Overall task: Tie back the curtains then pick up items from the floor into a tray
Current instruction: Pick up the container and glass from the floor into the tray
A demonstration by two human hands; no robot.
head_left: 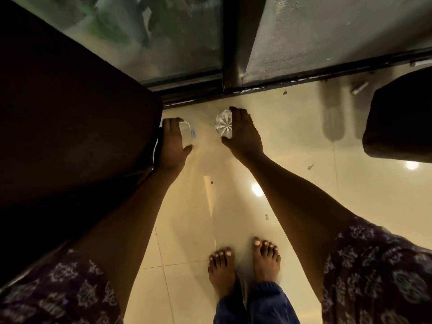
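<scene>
Head view: my right hand (pixel 243 134) grips a clear faceted glass (pixel 224 125); beside it, my left hand (pixel 171 142) holds what seems a small clear plastic tub (pixel 186 134).

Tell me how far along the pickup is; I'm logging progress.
Curtains: not judgeable here. In hand: left hand holds a small clear container, right hand a clear ribbed cup. Left: scraps on the floor; no tray in view.
</scene>
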